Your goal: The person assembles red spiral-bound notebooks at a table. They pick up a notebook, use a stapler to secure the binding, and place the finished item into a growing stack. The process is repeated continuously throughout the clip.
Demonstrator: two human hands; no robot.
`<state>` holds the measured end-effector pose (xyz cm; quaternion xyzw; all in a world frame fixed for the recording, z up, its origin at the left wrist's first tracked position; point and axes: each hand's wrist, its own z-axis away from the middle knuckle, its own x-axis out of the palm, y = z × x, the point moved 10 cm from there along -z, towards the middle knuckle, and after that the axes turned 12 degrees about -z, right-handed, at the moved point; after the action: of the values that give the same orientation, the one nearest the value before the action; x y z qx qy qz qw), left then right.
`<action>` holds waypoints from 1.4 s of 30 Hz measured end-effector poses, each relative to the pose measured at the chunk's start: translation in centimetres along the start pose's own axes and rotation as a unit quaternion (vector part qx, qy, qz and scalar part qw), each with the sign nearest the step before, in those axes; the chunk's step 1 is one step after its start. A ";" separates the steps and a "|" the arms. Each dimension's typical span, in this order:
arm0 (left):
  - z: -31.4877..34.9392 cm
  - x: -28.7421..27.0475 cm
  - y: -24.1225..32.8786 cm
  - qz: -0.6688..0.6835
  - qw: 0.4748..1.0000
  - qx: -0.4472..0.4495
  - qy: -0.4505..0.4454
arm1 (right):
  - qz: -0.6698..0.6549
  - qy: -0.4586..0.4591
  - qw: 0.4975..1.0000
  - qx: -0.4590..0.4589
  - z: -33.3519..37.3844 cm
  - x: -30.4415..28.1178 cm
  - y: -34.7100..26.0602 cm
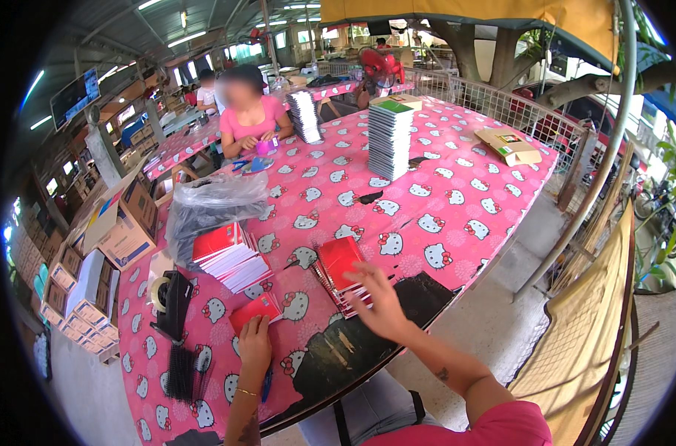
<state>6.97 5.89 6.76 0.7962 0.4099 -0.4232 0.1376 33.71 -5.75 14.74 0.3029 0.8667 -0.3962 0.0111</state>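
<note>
My left hand (254, 343) rests on a small red notebook (254, 314) lying on the pink table, its fingers stretched over the cover. The fingers of my right hand (381, 299) are spread over the near right side of a stack of red spiral notebooks (341, 262). I cannot tell whether they touch it. Beyond my left hand, a fanned pile of red-covered booklets (232, 256) shows its white page edges. Black wire coils (180, 373) lie left of my left forearm, and a blue pen (267, 382) is partly hidden beside my wrist.
A black tape dispenser (175, 299) and a clear plastic bag (215, 207) are on the left. Farther off stand a tall notebook stack (389, 145) and an open cardboard box (510, 146). A person in pink (252, 123) works across the table. The near table edge (367, 349) is torn and black.
</note>
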 end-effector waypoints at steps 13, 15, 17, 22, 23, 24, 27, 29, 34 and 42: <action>0.9 -7.1 11.7 0.117 0.987 0.102 -0.036 | -0.218 -0.166 0.939 0.209 9.8 9.4 4.2; 2.5 -7.1 9.0 0.208 0.976 -0.057 -0.007 | -0.233 -0.153 0.934 0.226 10.2 8.9 4.6; 5.0 -5.5 7.9 0.274 0.950 -0.152 -0.001 | -0.298 -0.149 0.894 0.299 11.5 9.8 5.6; 4.9 -5.6 6.6 0.391 0.904 -0.161 -0.061 | -0.322 -0.197 0.877 0.295 10.5 10.4 4.7; 4.6 -7.0 4.0 0.319 0.932 -0.173 -0.024 | -0.302 -0.198 0.893 0.267 10.2 10.0 4.2; 5.0 -8.5 0.5 0.243 0.953 -0.182 0.015 | -0.281 -0.196 0.909 0.236 9.8 9.6 3.9; 11.0 -8.2 -12.6 -0.133 0.950 -0.282 -0.020 | -0.330 -0.189 0.894 0.236 10.3 9.9 4.6; 14.5 -5.8 -16.4 -0.202 0.925 -0.308 -0.097 | -0.411 -0.190 0.833 0.317 11.3 11.2 5.3; 13.9 -6.7 -13.7 -0.200 0.942 -0.253 -0.089 | -0.334 -0.205 0.850 0.351 12.0 11.6 6.0; 13.6 -10.0 -13.1 -0.208 0.947 -0.242 0.021 | -0.327 -0.233 0.862 0.309 11.1 11.2 4.2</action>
<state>-13.81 1.05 8.10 0.6449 0.6591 -0.3135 0.2269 24.37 -5.57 1.40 -0.1109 0.7212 -0.6837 -0.0115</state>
